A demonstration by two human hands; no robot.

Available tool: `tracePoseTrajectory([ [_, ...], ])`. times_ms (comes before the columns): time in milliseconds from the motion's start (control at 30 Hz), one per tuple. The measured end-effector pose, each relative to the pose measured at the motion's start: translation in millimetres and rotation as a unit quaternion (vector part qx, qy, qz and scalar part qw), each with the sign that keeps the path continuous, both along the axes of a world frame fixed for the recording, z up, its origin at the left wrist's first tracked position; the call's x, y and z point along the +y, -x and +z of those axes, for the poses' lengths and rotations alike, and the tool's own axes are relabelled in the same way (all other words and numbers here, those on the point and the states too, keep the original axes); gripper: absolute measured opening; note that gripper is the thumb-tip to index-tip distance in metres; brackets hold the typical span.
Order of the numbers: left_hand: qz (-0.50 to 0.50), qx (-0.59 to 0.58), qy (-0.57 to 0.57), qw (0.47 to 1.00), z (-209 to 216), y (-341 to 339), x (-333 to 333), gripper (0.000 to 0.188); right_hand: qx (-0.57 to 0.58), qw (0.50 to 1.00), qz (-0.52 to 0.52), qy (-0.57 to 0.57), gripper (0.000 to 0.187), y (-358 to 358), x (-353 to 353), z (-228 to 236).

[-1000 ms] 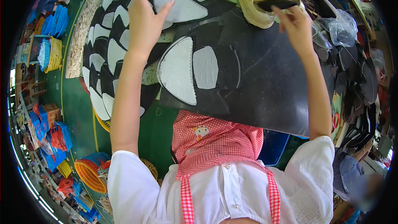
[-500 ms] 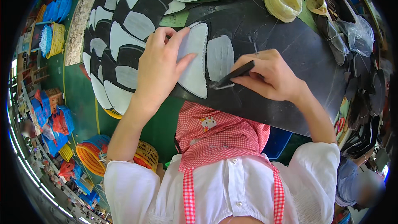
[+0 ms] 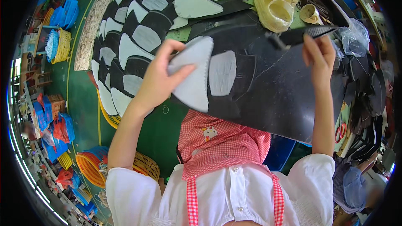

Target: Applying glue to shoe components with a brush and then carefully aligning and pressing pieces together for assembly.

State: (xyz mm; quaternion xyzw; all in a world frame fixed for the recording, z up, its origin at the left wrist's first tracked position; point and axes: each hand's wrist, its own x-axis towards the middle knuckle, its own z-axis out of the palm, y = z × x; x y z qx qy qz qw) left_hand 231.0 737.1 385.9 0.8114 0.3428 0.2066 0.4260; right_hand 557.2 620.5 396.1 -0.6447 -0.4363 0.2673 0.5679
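Observation:
In my left hand (image 3: 161, 75) I grip a pale grey, roughly triangular piece (image 3: 196, 77) with one zigzag edge, thumb on top and fingers curled over its far side. Beside that edge a grey patch (image 3: 222, 73) shows on the large black sheet (image 3: 280, 92), with thin lines marked around it. Off to the right, my right hand (image 3: 320, 56) is raised over the sheet, closed on a slim black tool (image 3: 307, 37) with a ribbed handle. Its tip points left; blur hides its exact kind.
Overlapping black pieces with pale grey patches (image 3: 146, 37) cover the table's left part. A yellowish shoe-shaped object (image 3: 274, 4) and a small cup (image 3: 309, 13) stand at the far right. Red-handled scissors (image 3: 340, 133) lie at the right edge. Plastic baskets (image 3: 91, 165) stand on the floor at left.
My right hand has risen from beside the grey patch to the far right, carrying the black tool. The grey piece in my left hand has tilted and shifted slightly nearer.

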Motion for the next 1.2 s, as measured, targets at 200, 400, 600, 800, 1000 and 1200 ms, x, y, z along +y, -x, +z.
tracePoseTrajectory([
  [200, 0.231, -0.076, -0.145, 0.959, 4.5, 15.2, 58.4, 0.041, -0.402, 0.913, -0.052, -0.046, 0.013, -43.5, 42.4, -16.6],
  [400, 0.098, 0.139, -0.128, 0.977, 6.1, 11.7, 10.7, 0.04, -0.006, 0.995, 0.006, 0.095, 0.019, 7.1, 26.4, -11.1],
  [600, 0.066, 0.212, -0.137, 0.965, -2.8, 0.4, -6.3, 0.048, -0.219, 0.953, 0.207, 0.021, 0.018, 61.2, 48.2, -20.7],
  [800, 0.087, 0.237, -0.106, 0.962, -5.3, 6.7, -5.2, 0.05, -0.213, 0.948, 0.234, 0.028, 0.014, 50.2, 26.4, -13.7],
  [1000, 0.086, 0.183, -0.154, 0.967, -6.2, 3.8, -1.4, 0.051, -0.172, 0.917, 0.359, -0.026, 0.011, 50.9, -14.0, -15.6],
  [1200, 0.065, 0.105, 0.075, 0.989, 2.5, -1.2, -17.5, 0.052, -0.234, 0.946, 0.222, -0.044, 0.013, 53.8, 10.6, -16.0],
])
